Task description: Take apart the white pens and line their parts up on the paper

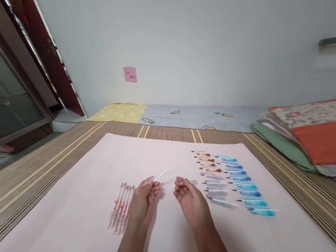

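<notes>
My left hand (pixel 144 198) is closed on a thin white pen refill (pixel 160 175) that points up and to the right. A short gap away, my right hand (pixel 189 199) is curled around a small clear pen part (pixel 192 181) pinched at its fingertips. Both hands hover over a pale pink sheet (pixel 91 198). Left of my left hand lie several assembled pens (pixel 121 207) side by side. To the right of my right hand are rows of pen parts: brown ones (pixel 208 162), clear grey ones (pixel 217 189) and blue ones (pixel 246 185), each with a thin refill beside it.
The pink sheet lies on a striped mat (pixel 12 197). Folded bedding and an orange-patterned pillow (pixel 323 133) are stacked at the right. A white wall with a pink sticky note (pixel 130 74) stands behind. A dark cabinet (pixel 4 81) is at the left.
</notes>
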A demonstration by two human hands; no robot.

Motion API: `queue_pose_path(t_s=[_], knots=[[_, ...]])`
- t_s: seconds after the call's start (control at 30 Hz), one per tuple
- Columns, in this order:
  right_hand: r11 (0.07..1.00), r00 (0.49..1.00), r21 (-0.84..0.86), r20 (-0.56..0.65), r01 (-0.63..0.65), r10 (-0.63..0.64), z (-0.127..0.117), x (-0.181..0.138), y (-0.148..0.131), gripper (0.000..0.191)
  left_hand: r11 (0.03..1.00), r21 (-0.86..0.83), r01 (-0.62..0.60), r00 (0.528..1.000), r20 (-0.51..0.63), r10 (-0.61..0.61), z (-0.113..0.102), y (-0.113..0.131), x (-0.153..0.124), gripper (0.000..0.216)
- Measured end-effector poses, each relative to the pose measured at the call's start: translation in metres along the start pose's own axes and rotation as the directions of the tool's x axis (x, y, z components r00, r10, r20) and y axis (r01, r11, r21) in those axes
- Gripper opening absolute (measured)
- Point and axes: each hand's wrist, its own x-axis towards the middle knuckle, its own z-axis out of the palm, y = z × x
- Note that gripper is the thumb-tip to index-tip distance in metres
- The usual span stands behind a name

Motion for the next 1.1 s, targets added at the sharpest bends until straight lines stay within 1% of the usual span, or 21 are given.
queue_pose_path(t_s=[0.17, 0.27, 0.4, 0.47, 0.53, 0.63, 0.7, 0.73, 0.8, 0.87, 0.97, 1.1], knots=[[0.995, 0.997, 0.067, 0.005, -0.079, 0.079, -0.003, 0.002, 0.001, 0.025, 0.999, -0.025, 0.029, 0.999, -0.026, -0.030, 0.003, 0.001, -0.001, 0.010], [0.994, 0.996, 0.061, -0.013, -0.087, 0.088, -0.006, 0.003, 0.002, 0.027, 0.999, -0.033, 0.036, 0.997, -0.060, -0.037, 0.005, 0.002, -0.002, 0.009], [0.999, 0.999, -0.038, -0.042, 0.005, -0.007, -0.009, 0.003, 0.004, 0.035, 0.998, -0.050, 0.044, 0.993, -0.103, -0.049, 0.004, 0.004, -0.001, 0.010], [0.987, 0.996, -0.146, -0.049, 0.068, -0.076, -0.011, 0.006, 0.004, 0.038, 0.997, -0.051, 0.049, 0.991, -0.120, -0.055, 0.005, 0.004, 0.000, 0.012], [0.940, 0.986, -0.313, -0.050, 0.138, -0.161, -0.016, 0.009, 0.004, 0.040, 0.997, -0.051, 0.055, 0.989, -0.137, -0.061, 0.006, 0.005, 0.001, 0.014], [0.793, 0.957, -0.561, -0.007, 0.237, -0.290, -0.025, 0.015, 0.007, 0.036, 0.997, -0.053, 0.064, 0.987, -0.145, -0.072, 0.007, 0.006, 0.001, 0.013], [0.707, 0.947, -0.657, 0.035, 0.264, -0.320, -0.029, 0.018, 0.009, 0.029, 0.996, -0.050, 0.072, 0.987, -0.142, -0.079, 0.007, 0.006, 0.001, 0.012], [0.677, 0.947, -0.687, 0.051, 0.265, -0.318, -0.030, 0.018, 0.010, 0.026, 0.996, -0.048, 0.076, 0.987, -0.141, -0.082, 0.007, 0.006, 0.001, 0.011], [0.647, 0.951, -0.720, 0.062, 0.252, -0.303, -0.030, 0.018, 0.011, 0.022, 0.996, -0.046, 0.080, 0.986, -0.143, -0.086, 0.007, 0.006, 0.001, 0.011], [0.654, 0.956, -0.720, 0.047, 0.233, -0.289, -0.028, 0.018, 0.009, 0.021, 0.996, -0.048, 0.078, 0.985, -0.148, -0.084, 0.007, 0.006, 0.001, 0.011], [0.685, 0.958, -0.700, -0.003, 0.202, -0.286, -0.027, 0.019, 0.003, 0.027, 0.996, -0.054, 0.077, 0.985, -0.153, -0.084, 0.006, 0.006, 0.002, 0.012], [0.722, 0.951, -0.657, -0.028, 0.216, -0.309, -0.032, 0.024, -0.003, 0.035, 0.995, -0.063, 0.078, 0.984, -0.156, -0.087, 0.006, 0.006, 0.003, 0.016]])
